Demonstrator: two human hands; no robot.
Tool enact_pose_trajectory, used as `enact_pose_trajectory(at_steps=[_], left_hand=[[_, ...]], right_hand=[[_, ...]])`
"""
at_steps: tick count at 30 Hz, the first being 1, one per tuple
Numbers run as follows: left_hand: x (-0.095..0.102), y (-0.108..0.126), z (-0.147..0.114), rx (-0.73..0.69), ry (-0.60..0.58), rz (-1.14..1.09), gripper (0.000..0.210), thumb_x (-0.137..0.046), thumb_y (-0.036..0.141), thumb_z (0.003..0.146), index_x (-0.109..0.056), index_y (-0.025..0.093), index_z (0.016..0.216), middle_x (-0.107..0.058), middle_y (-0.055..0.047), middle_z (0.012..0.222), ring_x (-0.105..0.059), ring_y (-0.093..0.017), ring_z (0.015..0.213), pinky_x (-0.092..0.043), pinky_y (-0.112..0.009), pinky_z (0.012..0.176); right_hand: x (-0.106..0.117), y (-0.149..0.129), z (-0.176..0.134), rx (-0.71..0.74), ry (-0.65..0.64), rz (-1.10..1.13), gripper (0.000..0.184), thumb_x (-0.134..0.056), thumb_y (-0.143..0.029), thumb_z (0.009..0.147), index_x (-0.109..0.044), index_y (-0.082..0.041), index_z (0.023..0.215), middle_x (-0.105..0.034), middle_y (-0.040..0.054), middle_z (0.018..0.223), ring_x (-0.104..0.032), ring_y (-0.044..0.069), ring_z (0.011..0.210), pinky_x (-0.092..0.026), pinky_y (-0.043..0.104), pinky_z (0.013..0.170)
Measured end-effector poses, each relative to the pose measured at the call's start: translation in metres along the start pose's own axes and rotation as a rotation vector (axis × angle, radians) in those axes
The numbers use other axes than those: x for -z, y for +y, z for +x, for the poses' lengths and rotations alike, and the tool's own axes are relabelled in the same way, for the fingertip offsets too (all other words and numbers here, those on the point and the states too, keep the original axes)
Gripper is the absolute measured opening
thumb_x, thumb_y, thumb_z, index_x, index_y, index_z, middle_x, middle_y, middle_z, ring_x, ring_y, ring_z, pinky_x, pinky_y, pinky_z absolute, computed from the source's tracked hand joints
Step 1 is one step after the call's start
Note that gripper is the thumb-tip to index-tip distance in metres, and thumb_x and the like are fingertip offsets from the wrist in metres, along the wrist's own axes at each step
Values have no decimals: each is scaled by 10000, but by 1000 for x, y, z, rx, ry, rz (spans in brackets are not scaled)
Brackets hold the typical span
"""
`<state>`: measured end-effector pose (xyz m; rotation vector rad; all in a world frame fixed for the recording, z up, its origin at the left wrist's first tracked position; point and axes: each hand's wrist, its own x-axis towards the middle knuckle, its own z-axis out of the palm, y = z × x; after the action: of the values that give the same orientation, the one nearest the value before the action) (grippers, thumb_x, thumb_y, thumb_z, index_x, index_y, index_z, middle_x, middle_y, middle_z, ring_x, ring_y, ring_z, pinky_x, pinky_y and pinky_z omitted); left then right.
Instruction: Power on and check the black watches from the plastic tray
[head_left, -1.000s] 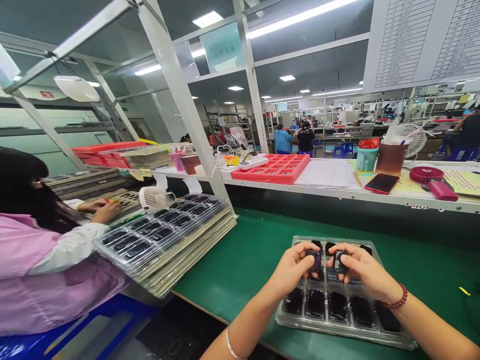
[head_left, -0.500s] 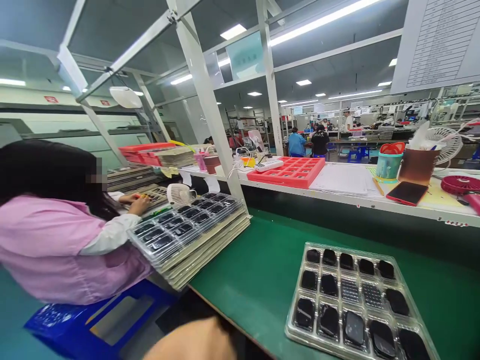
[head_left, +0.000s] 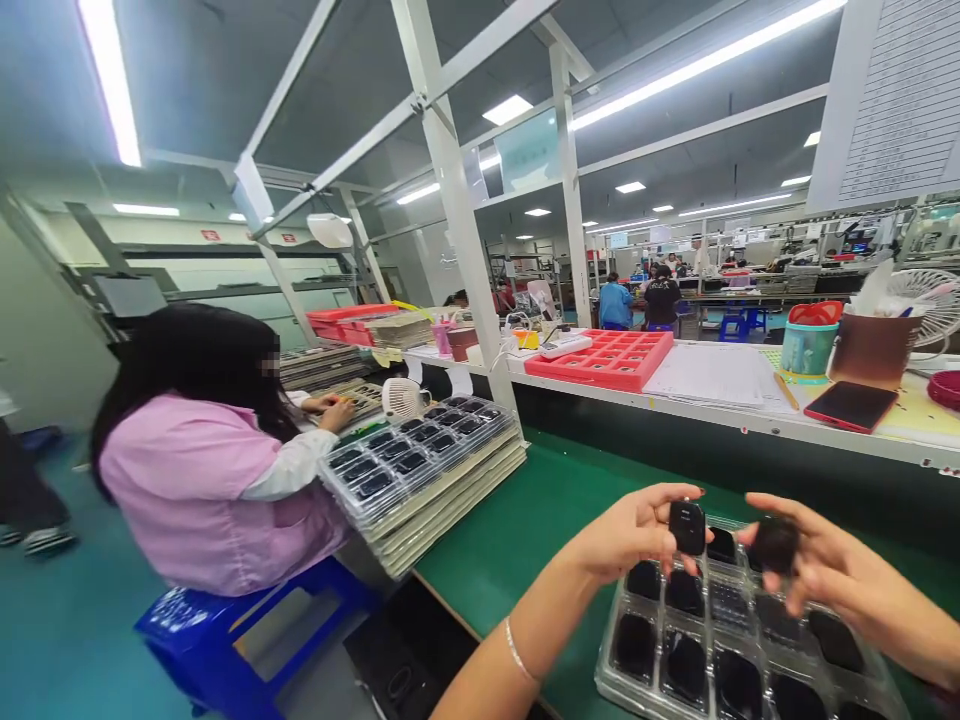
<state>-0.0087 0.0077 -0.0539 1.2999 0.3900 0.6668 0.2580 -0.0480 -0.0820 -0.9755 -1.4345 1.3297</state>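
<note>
Over the far part of a clear plastic tray (head_left: 729, 604), my left hand (head_left: 643, 528) pinches a black watch body (head_left: 688, 528), a rounded rectangle with small light marks on its face. My right hand (head_left: 840, 568) faces it from the other side, its fingers closed around a second black rounded piece (head_left: 774, 546), blurred by motion. The two pieces are held a little apart. Similar black pieces (head_left: 741, 682) fill many of the tray's pockets. My hands cover part of the tray's far rows.
Left of the green table (head_left: 540, 520), a stack of trays (head_left: 450, 505) holds more black pieces. A co-worker in pink (head_left: 217, 480) sits on a blue stool (head_left: 247, 640). Along the shelf are a red foam tray (head_left: 600, 372), papers (head_left: 709, 372), a phone (head_left: 851, 405) and a cup (head_left: 808, 350).
Both my hands have come over the tray, each with a black piece; before, only a blurred bit of skin showed at the bottom. The view has swung left.
</note>
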Motion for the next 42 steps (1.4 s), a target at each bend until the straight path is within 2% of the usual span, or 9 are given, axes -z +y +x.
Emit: enact_pose_trajectory(at_steps=[3,5,9,14,26,31,34,37,42], left_hand=[[2,-31,37,70,94,148,384,-669,346,701,-608,134,1015,-652,-77,817,-626,-128,578,-389,-168,450],[4,-49,53,76,156,247,277,-609,313,742,-616,121,942,-636,-52,756,-600,-110,536,-347,-168,432],[6,-71,72,58,205,276,291,-589,169,694,-568,135,982,-633,-33,785,-595,-111,580,-327,-174,446],[11,-88,78,55,237,200,294,-560,86,655,-554,128,946,-640,-29,812,-541,-73,553,-374,-192,511],[16,-96,72,38,229,196,360,-573,52,641,-541,159,982,-618,-22,843,-567,-130,757,-443,-242,668],[17,-92,70,43,228,150,570,-642,139,668,-473,179,1211,-612,-82,1048,-587,-154,821,-436,-235,650],[19,-90,69,42,201,107,575,-613,277,745,-438,180,1284,-563,-115,1156,-590,-156,795,-431,-230,583],[21,-92,69,49,180,85,583,-620,331,751,-444,193,1289,-574,-101,1101,-602,-146,742,-423,-221,559],[23,-100,69,52,147,69,640,-672,325,702,-420,220,1281,-564,-62,957,-590,-103,576,-357,-197,484]], right_hand=[[-9,12,25,-35,19,-10,375,-595,-444,795,-581,-216,1092,-639,83,995,-601,158,637,-493,301,559],[-6,28,39,-44,76,-43,363,-594,-459,786,-595,-184,1021,-652,57,881,-571,117,532,-459,264,495],[4,56,48,-1,119,-42,381,-614,-392,761,-565,-178,1071,-645,48,889,-588,125,578,-475,262,502],[5,69,45,0,120,-61,377,-568,-268,775,-516,-174,1137,-641,54,938,-591,115,610,-485,259,533],[3,74,44,-22,84,-113,438,-517,-140,749,-504,-195,1183,-632,20,883,-597,116,624,-496,257,561],[4,75,43,-6,87,-38,535,-530,-181,791,-416,-215,1313,-619,59,1037,-619,154,776,-514,287,638],[7,76,43,1,106,29,554,-551,-300,826,-386,-244,1351,-597,67,1105,-616,176,847,-522,325,706],[9,76,42,-4,107,70,576,-598,-369,807,-408,-253,1339,-576,73,1135,-611,159,766,-518,316,661],[9,74,41,-18,85,7,509,-634,-406,790,-510,-210,1243,-614,53,961,-541,116,612,-482,278,585]])
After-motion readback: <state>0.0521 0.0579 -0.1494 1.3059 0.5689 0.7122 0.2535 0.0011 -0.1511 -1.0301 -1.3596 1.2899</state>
